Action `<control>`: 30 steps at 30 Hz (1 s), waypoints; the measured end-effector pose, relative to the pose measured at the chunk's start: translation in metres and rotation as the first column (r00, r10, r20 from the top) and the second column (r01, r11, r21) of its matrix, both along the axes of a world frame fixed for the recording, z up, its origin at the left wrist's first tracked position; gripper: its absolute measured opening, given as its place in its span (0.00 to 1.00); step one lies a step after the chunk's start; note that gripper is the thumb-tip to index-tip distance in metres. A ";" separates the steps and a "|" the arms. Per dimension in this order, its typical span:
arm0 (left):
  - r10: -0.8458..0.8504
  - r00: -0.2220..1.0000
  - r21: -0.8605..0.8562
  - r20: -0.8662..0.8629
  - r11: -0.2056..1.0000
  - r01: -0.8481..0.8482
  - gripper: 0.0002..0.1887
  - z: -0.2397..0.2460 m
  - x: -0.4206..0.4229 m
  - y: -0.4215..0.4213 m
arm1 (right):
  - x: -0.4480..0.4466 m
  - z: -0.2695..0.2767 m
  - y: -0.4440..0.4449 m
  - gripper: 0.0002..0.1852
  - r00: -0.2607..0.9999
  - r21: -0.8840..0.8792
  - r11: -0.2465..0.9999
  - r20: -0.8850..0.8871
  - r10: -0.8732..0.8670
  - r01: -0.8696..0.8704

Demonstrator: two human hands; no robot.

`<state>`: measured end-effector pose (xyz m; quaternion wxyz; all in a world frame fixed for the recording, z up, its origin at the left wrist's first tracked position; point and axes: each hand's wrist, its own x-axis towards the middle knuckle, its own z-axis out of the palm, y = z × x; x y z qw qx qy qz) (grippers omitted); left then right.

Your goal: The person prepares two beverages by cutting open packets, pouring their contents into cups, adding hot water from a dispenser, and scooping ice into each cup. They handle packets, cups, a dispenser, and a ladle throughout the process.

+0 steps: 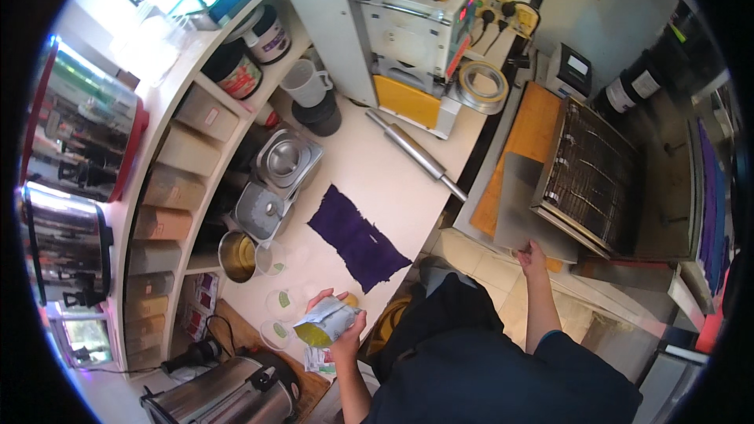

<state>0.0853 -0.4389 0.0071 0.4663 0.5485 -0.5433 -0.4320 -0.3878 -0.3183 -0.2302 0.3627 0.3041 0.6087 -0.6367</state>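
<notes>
My left hand (350,333) is wrapped around a silver foil pouch (331,317), tilted above the near end of the white counter, with a yellow-green area at its lower end. On the right, my right hand (532,258) pinches the near edge of a thin grey sheet (521,203) beside a wire-rack tray. Clear plastic cups with green labels (274,334) stand left of the pouch. Farther up the counter lies a dark purple cloth (357,238) with ragged edges. A steel rolling pin (415,151) rests beyond it.
A sealing machine (406,41) stands at the back. Steel pans (263,209) and a brass-coloured pot (237,256) line the left side, below shelves of bins (174,185). A steel urn (227,391) is at lower left. The wire-rack tray (592,171) sits on the right counter, over an orange board (524,123).
</notes>
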 end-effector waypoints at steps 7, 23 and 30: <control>0.080 0.995 -0.003 -0.065 0.997 -0.080 0.42 0.003 0.004 0.007 | -0.001 0.021 -0.017 0.12 0.995 0.190 0.979 0.053 -0.082 0.071; 0.187 0.979 -0.091 0.086 0.980 -0.179 0.43 0.013 0.012 0.031 | 0.335 0.063 -0.221 0.21 -0.940 0.918 -0.224 -0.293 0.174 -0.328; 0.313 0.948 -0.097 0.062 0.947 -0.306 0.43 0.013 0.016 0.058 | 0.276 0.087 -0.302 0.09 -0.328 0.460 0.240 -0.837 0.437 -0.855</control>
